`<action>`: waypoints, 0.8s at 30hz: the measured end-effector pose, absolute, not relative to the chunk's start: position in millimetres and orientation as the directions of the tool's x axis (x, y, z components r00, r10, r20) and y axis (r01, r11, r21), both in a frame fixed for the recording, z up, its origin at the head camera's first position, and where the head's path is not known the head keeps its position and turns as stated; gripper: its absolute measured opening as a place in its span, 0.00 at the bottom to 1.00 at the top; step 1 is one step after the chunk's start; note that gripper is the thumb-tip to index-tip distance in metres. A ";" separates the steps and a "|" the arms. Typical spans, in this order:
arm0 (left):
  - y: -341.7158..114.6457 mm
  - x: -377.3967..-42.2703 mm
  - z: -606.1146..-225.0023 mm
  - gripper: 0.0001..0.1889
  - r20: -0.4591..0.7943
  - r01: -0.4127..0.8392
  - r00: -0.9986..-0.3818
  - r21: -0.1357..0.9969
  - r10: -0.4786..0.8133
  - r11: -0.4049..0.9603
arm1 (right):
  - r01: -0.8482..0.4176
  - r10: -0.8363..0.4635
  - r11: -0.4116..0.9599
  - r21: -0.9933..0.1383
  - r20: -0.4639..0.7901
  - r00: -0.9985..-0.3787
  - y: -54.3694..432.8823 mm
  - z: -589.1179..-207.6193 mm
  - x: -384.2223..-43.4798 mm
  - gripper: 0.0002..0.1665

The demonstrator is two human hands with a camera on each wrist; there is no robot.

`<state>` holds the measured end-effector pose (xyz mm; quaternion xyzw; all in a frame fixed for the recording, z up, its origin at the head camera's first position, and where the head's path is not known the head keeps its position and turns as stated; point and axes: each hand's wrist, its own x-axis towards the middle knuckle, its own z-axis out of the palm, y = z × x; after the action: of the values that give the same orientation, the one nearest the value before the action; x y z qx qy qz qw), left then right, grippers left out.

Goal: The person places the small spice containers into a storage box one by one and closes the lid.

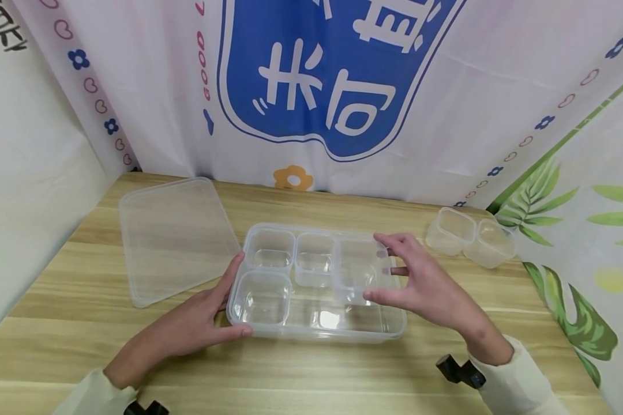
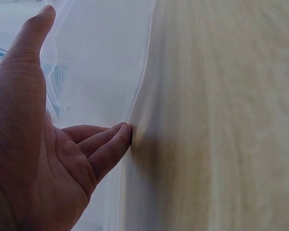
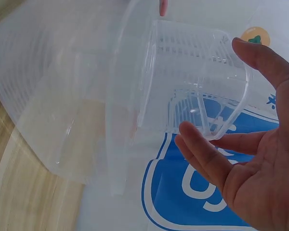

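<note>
A large clear plastic box (image 1: 322, 333) stands on the table, with small clear boxes inside: a front-left one (image 1: 263, 300), a back-left one (image 1: 271, 248) and a back-middle one (image 1: 314, 259). My left hand (image 1: 199, 324) holds its front-left corner, thumb along the front and fingers on the left side. In the left wrist view, fingertips (image 2: 125, 134) touch the box wall. My right hand (image 1: 428, 282) grips another small clear box (image 1: 360, 265) between thumb and fingers, over the large box's right part. That small box (image 3: 197, 72) shows by its rim in the right wrist view.
A flat clear lid (image 1: 176, 242) lies on the wooden table (image 1: 57, 328) at the left. At the back right stand two small clear boxes (image 1: 450, 230), side by side. A printed cloth (image 1: 176, 132) hangs along the table's back edge.
</note>
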<state>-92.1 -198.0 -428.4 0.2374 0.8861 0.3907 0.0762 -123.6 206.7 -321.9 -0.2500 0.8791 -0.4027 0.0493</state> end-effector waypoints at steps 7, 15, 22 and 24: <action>-198.1 -92.7 -428.6 0.64 0.053 0.362 -0.871 0.742 0.488 0.565 | -0.420 -0.490 0.544 -0.726 0.131 -0.862 203.3 -325.5 -118.5 0.54; -197.7 -91.6 -428.6 0.64 0.052 0.359 -0.872 0.743 0.486 0.565 | -0.441 -0.503 0.533 -0.722 0.148 -0.852 199.4 -326.6 -113.0 0.53; -197.9 -91.5 -428.0 0.64 0.056 0.363 -0.873 0.737 0.485 0.569 | -0.428 -0.515 0.493 -0.757 0.142 -0.845 193.8 -331.1 -110.6 0.52; -197.8 -91.6 -427.8 0.64 0.057 0.367 -0.872 0.734 0.486 0.572 | -0.420 -0.518 0.478 -0.772 0.138 -0.844 192.2 -333.1 -110.0 0.52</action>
<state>-91.6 -197.8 -427.8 0.2412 0.8833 0.3950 0.0753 -110.0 192.2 -333.1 -0.2734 0.8576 -0.4318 0.0571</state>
